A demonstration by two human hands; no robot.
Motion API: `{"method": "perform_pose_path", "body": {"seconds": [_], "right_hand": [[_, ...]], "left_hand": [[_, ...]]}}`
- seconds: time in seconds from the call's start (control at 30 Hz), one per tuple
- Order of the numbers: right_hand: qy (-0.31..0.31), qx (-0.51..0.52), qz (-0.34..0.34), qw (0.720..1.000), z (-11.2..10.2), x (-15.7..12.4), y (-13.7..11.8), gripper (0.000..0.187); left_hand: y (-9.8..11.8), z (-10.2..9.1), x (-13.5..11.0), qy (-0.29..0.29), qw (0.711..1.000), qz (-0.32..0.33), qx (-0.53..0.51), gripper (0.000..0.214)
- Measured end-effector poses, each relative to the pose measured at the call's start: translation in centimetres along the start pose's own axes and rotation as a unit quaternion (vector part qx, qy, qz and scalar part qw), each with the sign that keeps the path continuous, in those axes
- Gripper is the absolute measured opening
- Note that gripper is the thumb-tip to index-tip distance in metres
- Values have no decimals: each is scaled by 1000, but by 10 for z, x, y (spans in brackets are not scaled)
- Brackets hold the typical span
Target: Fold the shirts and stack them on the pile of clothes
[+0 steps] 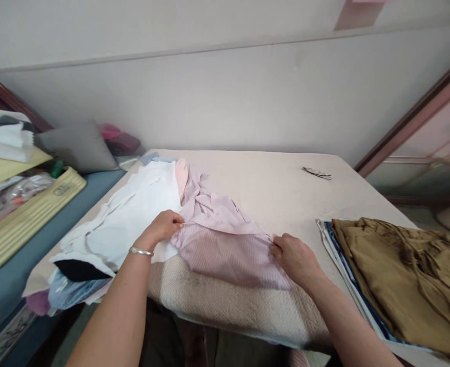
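A pale pink, finely ribbed garment (228, 255) lies partly crumpled over the front of the covered bed; its exact kind I cannot make out. My left hand (166, 224), with a silver bangle at the wrist, pinches one end of a seam or hem on it. At the other end of that line my right hand (292, 255) grips the cloth, so the edge runs taut between both hands. Beyond it the rest of the garment is bunched towards the back left. White clothing (133, 204) lies spread beside my left hand, over blue and purple pieces.
On the right sits a folded stack topped by olive-brown trousers (408, 270). Eyeglasses (317, 173) rest on the beige cover (271, 178) near the back. To the left are a grey cushion (81, 148) and a yellow slatted panel (29, 221). A wall (232, 97) stands behind.
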State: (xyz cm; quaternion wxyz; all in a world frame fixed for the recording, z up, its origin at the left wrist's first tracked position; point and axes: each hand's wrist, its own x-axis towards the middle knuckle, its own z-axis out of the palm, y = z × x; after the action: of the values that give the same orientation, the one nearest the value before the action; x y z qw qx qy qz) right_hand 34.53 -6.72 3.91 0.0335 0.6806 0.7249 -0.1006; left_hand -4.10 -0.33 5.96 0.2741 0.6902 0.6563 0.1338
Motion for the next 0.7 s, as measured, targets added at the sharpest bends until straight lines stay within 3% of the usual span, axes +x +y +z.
{"method": "perform_pose_path", "body": {"seconds": [0.43,0.7], "right_hand": [[-2,57,-3,998,1,1,2,18],[-12,6,-7,1000,-3,-1,-4,17]], "left_hand": [[19,6,-9,-20,991,-2,133,17],[21,14,-7,10,995,25,92,16]]}}
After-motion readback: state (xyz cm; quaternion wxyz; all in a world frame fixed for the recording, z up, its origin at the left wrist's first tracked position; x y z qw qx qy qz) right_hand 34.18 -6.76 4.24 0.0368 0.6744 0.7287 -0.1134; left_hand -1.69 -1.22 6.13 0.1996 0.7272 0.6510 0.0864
